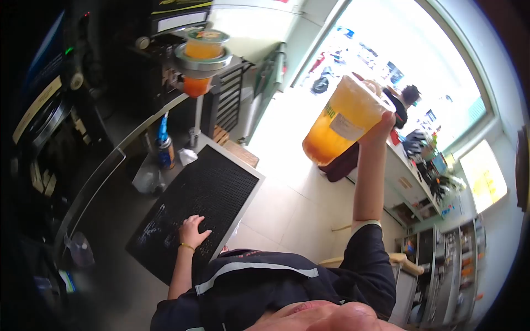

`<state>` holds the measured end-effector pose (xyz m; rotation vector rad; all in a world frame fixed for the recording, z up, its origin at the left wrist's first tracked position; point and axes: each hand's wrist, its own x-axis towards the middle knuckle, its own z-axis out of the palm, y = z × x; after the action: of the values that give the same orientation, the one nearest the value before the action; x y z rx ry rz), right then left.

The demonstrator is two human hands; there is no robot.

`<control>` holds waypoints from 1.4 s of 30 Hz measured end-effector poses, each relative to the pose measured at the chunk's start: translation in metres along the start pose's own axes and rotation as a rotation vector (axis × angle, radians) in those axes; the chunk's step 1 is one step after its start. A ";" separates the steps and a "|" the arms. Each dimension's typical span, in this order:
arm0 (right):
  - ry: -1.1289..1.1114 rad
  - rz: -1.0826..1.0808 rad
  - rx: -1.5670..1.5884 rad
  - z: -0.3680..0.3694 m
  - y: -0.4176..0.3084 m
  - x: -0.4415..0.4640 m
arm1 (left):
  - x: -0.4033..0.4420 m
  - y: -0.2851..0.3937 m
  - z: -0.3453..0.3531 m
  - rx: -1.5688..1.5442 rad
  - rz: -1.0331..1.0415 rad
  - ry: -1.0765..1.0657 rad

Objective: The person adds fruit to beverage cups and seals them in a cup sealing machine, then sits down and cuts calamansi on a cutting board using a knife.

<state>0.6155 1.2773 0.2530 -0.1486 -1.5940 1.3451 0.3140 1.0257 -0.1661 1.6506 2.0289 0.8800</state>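
My right hand [381,128], raised at the right, is closed around a large sealed plastic cup of orange-yellow iced drink [339,124]. The cup is tilted and has a white label and green print. Its wall hides most of my fingers. My left hand [193,230] lies palm down on a black textured mat [204,190], fingers apart and holding nothing. Beyond the mat, a second cup [204,51] of orange drink sits in a round metal holder [203,63], its top looking sealed with printed film.
A blue-topped spray can [165,151], crumpled white tissue [187,157] and clear plastic container [148,179] stand left of the mat. Dark machines line the left side. A person [406,102] is near a counter [406,176] by the bright opening. Shelves [447,276] stand at right.
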 end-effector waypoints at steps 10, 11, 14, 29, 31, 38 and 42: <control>-0.021 -0.081 -0.189 0.028 0.056 0.123 | 0.115 0.161 -0.179 -0.242 0.426 0.719; -0.006 -0.119 -0.169 0.032 0.062 0.136 | 0.145 0.173 -0.203 -0.244 0.504 0.860; 0.042 -0.086 -0.117 0.046 0.069 0.166 | 0.220 0.220 -0.281 0.143 0.468 0.998; 0.037 -0.123 -0.033 0.073 0.084 0.258 | 0.293 0.258 -0.341 -0.331 0.681 1.144; 0.005 -0.122 0.021 0.077 0.091 0.267 | 0.275 0.277 -0.361 -0.465 0.926 1.108; -0.076 -0.071 0.123 0.109 0.127 0.284 | 0.152 0.291 -0.366 -0.564 0.445 0.432; -0.152 -0.041 0.194 0.132 0.140 0.278 | 0.117 0.257 -0.321 -0.694 0.310 0.216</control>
<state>0.3160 1.4181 0.3224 0.1060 -1.5712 1.4996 0.2671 1.0941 0.2530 1.5074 1.3387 1.6974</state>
